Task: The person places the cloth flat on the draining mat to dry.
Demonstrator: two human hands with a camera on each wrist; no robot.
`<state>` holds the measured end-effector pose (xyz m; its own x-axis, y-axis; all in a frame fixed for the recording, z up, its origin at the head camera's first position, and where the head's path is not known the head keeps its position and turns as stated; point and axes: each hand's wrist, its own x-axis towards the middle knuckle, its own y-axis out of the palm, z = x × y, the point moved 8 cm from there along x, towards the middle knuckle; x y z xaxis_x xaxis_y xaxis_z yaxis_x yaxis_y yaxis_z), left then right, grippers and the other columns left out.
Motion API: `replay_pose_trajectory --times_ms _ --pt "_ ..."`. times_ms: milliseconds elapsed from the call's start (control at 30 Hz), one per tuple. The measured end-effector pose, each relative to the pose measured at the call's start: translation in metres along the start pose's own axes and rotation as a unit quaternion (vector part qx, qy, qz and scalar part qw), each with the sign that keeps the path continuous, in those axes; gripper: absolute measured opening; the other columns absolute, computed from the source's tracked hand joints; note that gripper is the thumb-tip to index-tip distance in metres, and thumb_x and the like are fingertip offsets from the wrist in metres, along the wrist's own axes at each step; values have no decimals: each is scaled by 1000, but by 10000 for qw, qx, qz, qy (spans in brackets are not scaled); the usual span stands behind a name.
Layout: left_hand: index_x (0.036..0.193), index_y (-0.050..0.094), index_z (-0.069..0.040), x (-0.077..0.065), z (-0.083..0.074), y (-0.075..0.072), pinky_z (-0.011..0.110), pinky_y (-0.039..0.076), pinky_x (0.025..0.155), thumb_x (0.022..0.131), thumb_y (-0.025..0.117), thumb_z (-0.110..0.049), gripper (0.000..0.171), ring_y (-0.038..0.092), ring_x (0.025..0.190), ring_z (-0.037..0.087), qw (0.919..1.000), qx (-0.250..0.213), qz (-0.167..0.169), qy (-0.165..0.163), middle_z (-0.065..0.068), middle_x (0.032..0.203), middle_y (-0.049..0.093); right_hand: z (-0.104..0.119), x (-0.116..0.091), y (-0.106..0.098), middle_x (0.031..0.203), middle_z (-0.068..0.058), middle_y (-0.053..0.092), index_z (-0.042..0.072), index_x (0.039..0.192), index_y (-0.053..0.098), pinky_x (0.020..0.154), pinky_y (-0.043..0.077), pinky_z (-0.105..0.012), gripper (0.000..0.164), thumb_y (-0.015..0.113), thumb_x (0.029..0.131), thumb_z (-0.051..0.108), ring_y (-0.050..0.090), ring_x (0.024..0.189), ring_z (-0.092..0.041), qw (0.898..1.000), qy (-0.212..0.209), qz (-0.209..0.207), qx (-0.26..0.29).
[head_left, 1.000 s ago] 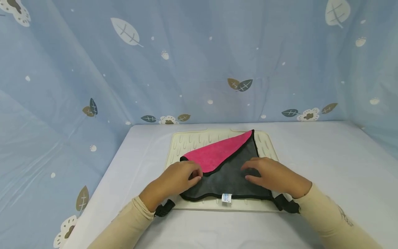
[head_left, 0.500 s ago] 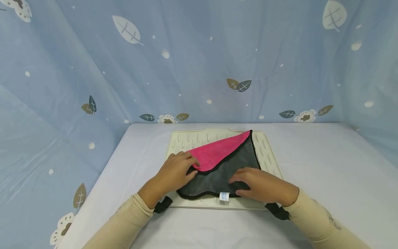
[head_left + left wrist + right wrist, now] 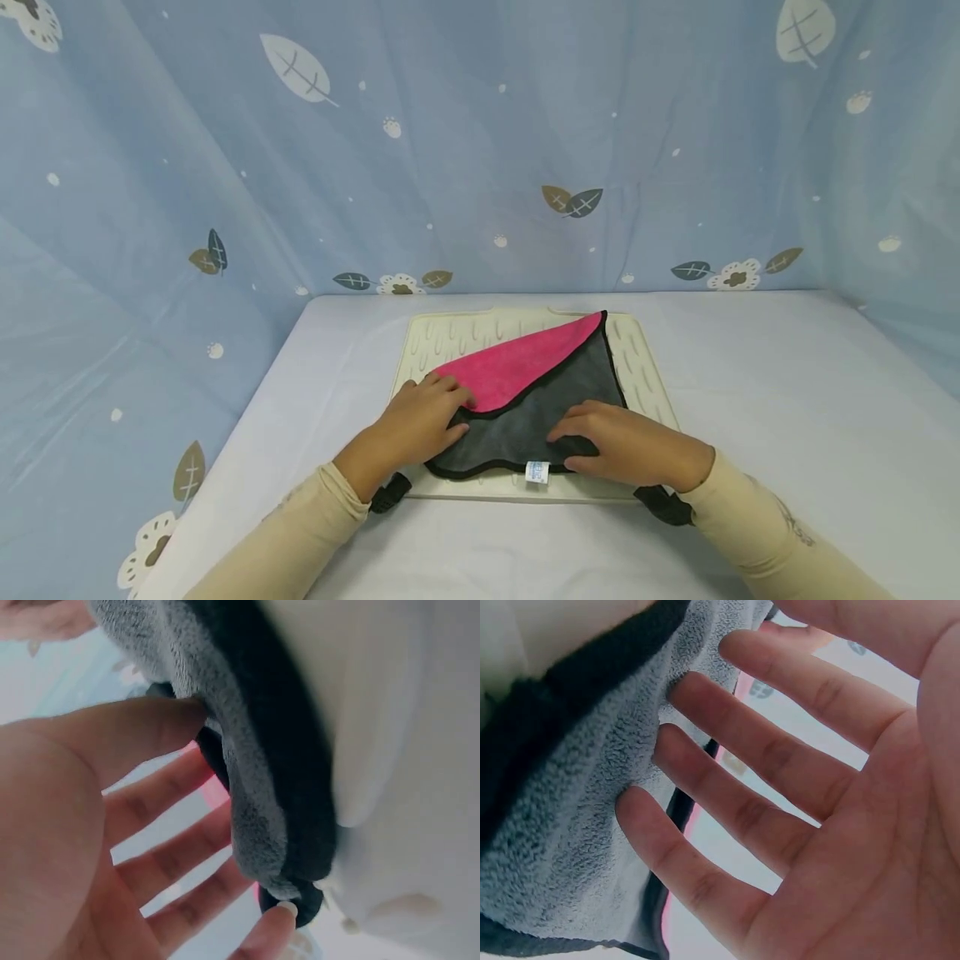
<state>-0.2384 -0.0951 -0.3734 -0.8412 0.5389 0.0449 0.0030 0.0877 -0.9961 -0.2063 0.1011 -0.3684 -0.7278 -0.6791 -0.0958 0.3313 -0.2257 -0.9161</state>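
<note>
A towel [image 3: 517,437], grey on one face and pink on the other with black edging, lies on a cream ridged mat [image 3: 648,375]. Its far left part is folded over as a pink flap [image 3: 510,371]. My left hand [image 3: 420,421] rests over the towel's left corner, fingertips on the flap; in the left wrist view the thumb touches the grey towel [image 3: 255,810] and the fingers are spread. Over the near right part is my right hand [image 3: 630,446]. In the right wrist view its straight, spread fingers [image 3: 735,772] touch the grey face [image 3: 577,817].
A white label [image 3: 537,472] sticks out from the towel's near edge. The mat stands on a white-covered table [image 3: 765,375]. Behind and to the left hangs a blue curtain [image 3: 465,150] with leaf prints. Black straps [image 3: 390,492] show beneath the wrists.
My left hand has moved slightly away from me, onto the flap's left end. My right hand has shifted left and nearer to me over the grey part. The towel's fold looks much the same.
</note>
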Motion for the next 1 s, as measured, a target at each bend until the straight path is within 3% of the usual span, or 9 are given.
replay_pose_trajectory --times_ms 267,467,567,700,800,1000 --pt "105 67 -18 19 -8 0 53 50 91 89 76 -31 22 62 108 26 9982 572 167 97 3 106 66 -4 0 -1 127 -5 65 17 122 71 100 50 -48 32 74 90 19 56 126 -31 10000 59 -14 41" --pt "100 69 -17 27 -7 -1 48 53 82 89 75 -26 14 65 96 23 9959 862 153 217 1 99 69 -6 2 1 128 -5 65 16 122 71 102 49 -49 31 73 91 21 55 128 -32 9999 57 10 124" --pt "92 69 -16 32 -1 -11 45 52 74 88 73 -18 6 66 86 22 9965 793 -151 227 0 91 69 -7 2 1 128 -3 65 16 123 70 102 49 -48 31 72 92 21 55 128 -31 9999 43 4 145" --pt "83 65 -15 40 14 -32 38 46 61 85 72 -13 8 60 68 17 9944 599 -847 187 -1 76 65 -8 3 0 127 -2 65 16 123 70 104 47 -50 31 71 92 20 54 129 -32 9998 73 26 184" --pt "86 66 -14 45 27 -44 35 44 55 86 74 -14 8 53 59 13 9904 573 -1260 32 -1 71 62 -8 2 1 129 -3 65 17 123 70 106 45 -52 31 71 92 22 51 133 -35 9996 106 74 242" --pt "99 67 -13 55 48 -54 30 36 45 93 69 -19 9 47 49 13 9878 244 -1410 -616 -1 62 59 -11 0 1 130 -3 65 18 123 70 105 46 -52 30 70 93 23 51 133 -35 9995 127 95 261"
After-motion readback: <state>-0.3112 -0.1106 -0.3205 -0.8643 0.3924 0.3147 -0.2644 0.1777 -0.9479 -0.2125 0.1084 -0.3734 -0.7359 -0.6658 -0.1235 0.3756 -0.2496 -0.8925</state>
